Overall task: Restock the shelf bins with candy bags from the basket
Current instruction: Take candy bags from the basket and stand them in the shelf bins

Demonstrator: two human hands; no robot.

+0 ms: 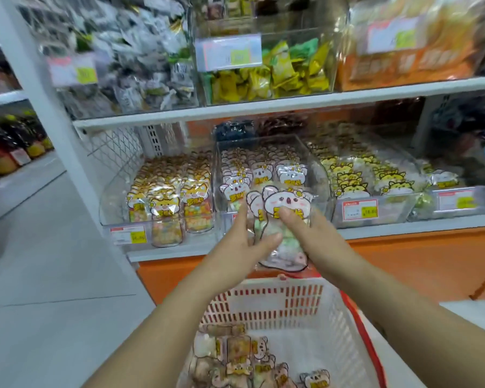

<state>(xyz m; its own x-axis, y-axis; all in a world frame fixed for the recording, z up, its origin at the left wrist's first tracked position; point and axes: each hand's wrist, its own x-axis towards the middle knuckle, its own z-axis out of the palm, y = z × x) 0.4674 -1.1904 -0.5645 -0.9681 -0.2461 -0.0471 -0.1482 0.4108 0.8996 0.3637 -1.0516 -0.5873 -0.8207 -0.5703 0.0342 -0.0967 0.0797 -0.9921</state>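
Just before the front wall of the middle bin [315,166] on the lower shelf [403,224], both hands carry a koala candy bag [287,203], with perhaps a second one tucked behind it to the left; the blur makes the count unsure. The left hand [242,242] clasps the bag's left edge, thumb laid across the front. The right hand [308,233] pinches it from the right, thumb pressed on the yellow label. The bag's long axis runs upright, koala head on top, leaning a little to the right. That matches the rows already standing in the bin, which lies straight ahead of the hands and slightly above them. I judge the next move to be a short lift over the front wall and a drop into the nearest row. More bags [235,357] lie in the basket [263,301] below the forearms.
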